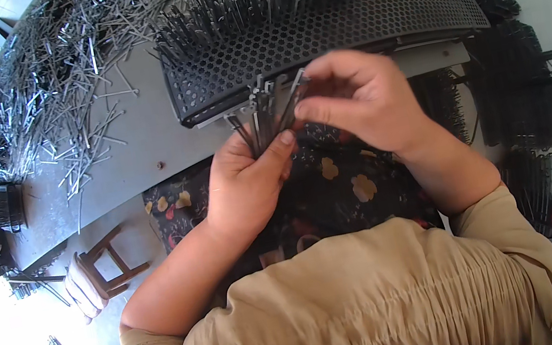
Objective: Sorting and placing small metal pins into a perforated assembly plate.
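Note:
My left hand [241, 182] is closed around a bundle of dark thin metal rods [263, 119], whose small heads point up and away from me. The thumb lies across the front of the bundle. Thumb and fingers of my right hand [369, 93] pinch one rod [294, 100] near its upper end, at the right side of the bundle. Just beyond both hands stands a black perforated rack [402, 6]. Many similar rods [261, 1] stand upright in its holes, mostly along the left and middle.
A large heap of loose silver rods [47, 87] covers the left of the grey table [131, 146]. Dark racks of hanging rods [508, 87] stand at the right. A wooden chair [105, 269] is on the floor at the left. Patterned dark fabric [337, 184] lies below my hands.

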Demonstrator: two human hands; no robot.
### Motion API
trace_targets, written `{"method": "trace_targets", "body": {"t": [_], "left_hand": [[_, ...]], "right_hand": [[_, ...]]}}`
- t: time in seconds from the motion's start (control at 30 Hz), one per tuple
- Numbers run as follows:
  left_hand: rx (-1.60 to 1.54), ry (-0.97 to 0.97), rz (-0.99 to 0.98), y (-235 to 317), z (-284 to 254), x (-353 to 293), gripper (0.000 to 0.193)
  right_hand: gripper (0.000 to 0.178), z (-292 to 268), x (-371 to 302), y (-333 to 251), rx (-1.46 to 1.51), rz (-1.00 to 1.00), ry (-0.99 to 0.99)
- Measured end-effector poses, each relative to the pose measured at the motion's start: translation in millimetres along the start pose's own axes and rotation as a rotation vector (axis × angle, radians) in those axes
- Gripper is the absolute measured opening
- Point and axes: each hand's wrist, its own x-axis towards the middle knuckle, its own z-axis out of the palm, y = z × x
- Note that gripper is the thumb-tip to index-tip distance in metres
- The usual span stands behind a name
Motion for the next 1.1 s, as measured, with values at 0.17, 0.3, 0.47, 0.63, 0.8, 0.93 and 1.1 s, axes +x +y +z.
{"method": "trace_targets", "body": {"t": [0.17, 0.3, 0.47, 0.63, 0.8, 0.93, 1.1], "left_hand": [[0.137, 0.031, 0.043, 1.7, 14.6, -30.1, 0.011], [0.138, 0.042, 0.065, 2.7, 26.2, -59.3, 0.012], [0.065, 0.088, 0.072, 1.1, 34.5, -80.1, 0.013], [0.103, 0.118, -0.005, -2.1, 35.0, -72.8, 0.014], [0.126, 0.082, -0.170, -3.3, 25.1, -34.5, 0.015], [0.107, -0.008, -0.202, 7.7, 24.8, 8.1, 0.017], [0.079, -0.045, -0.250, 18.7, 34.7, 52.1, 0.019]], "right_hand": [[0.008, 15.0, -24.3, 0.6, -0.021, -0.061, -0.060], [0.005, 22.3, -49.1, -11.3, 0.092, -0.109, -0.062], [0.007, 22.4, -69.8, -36.0, 0.009, -0.136, -0.017], [0.006, 15.4, -58.7, -12.8, 0.111, -0.078, -0.084], [0.006, 1.3, -35.5, 15.3, 0.193, -0.020, -0.077], [0.016, -51.2, -4.7, 6.9, 0.280, -0.016, 0.190], [0.036, -102.6, 48.8, 6.4, -0.388, -0.521, 0.503]]}}
